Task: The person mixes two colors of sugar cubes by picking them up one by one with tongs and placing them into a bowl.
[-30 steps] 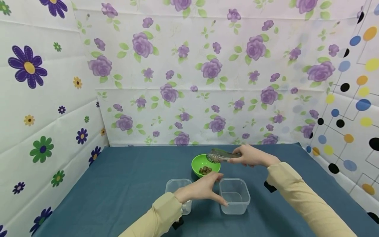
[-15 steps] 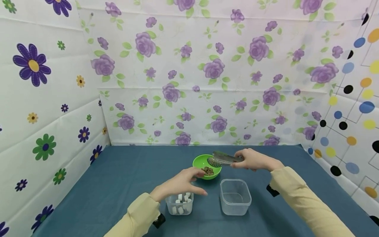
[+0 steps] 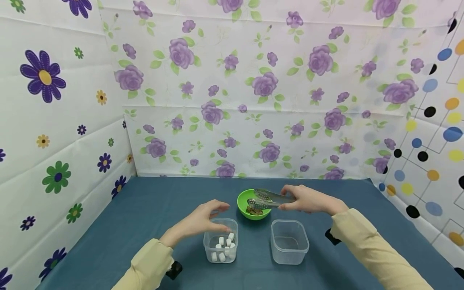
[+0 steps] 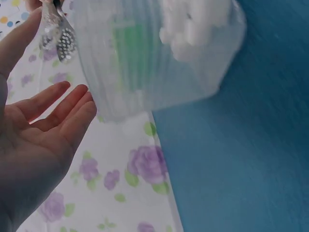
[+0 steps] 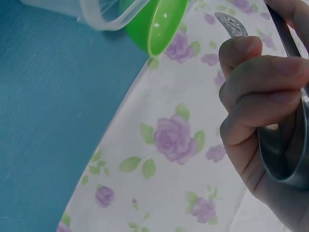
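The right hand [image 3: 308,199] curls its fingers round the metal tongs [image 3: 277,197] well back from the perforated tips — probably so these reach over the green bowl [image 3: 250,216] while the knuckles stay clear. The tips stand apart above the brown cubes [image 3: 253,211]. The left hand [image 3: 201,219] holds nothing, thumb and fingers spread over the left plastic container [image 3: 210,242]; whether it touches the rim, I cannot tell. Two containers, likely set side by side to keep contents separate: one has about ten white cubes [image 3: 221,241], while the right container [image 3: 288,257] looks empty. One bowl, one pair of tongs; the brown cubes are too hidden to count.
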